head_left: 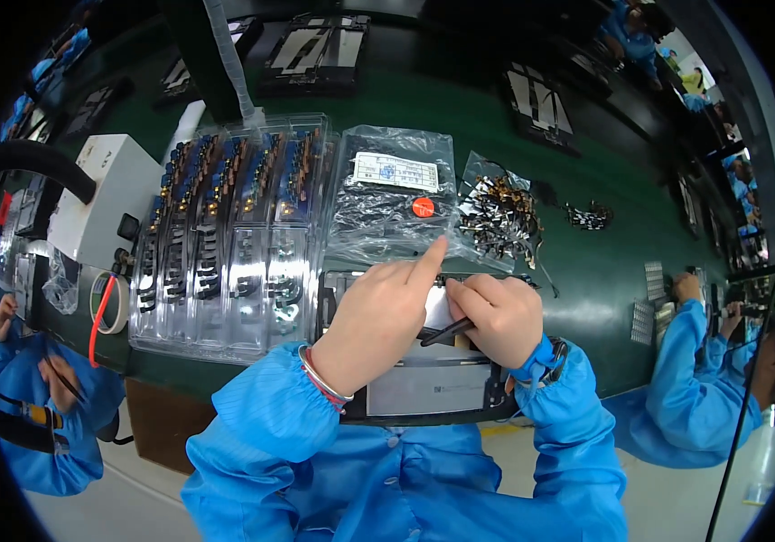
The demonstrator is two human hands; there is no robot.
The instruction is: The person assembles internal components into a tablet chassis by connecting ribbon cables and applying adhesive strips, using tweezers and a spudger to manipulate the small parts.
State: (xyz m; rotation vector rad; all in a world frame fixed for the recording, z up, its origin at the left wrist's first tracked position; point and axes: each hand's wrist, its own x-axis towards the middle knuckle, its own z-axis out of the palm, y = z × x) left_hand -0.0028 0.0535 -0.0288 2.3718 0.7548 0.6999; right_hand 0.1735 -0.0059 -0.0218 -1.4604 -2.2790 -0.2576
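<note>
An open flat electronic device with a black frame lies on the bench in front of me, and its wide grey battery-like panel [428, 390] shows nearest my body. My left hand [374, 312] rests over the device's upper left part. Its index finger is stretched out toward the far edge, while the other fingers are mostly hidden under the hand. On the right, my right hand [502, 318] is closed on a slim black stick-shaped tool [446, 332], which slants down to the left across the device. Its thumb and index finger meet close to the far edge; whatever small part is there is hidden.
Beyond the device lies a clear bag of black parts [394, 203], with a heap of small cable-like parts [500, 212] beside it. Clear trays [225, 312] of small boards and a tape roll [115, 303] stand left. A co-worker's blue sleeve [681, 361] is at right.
</note>
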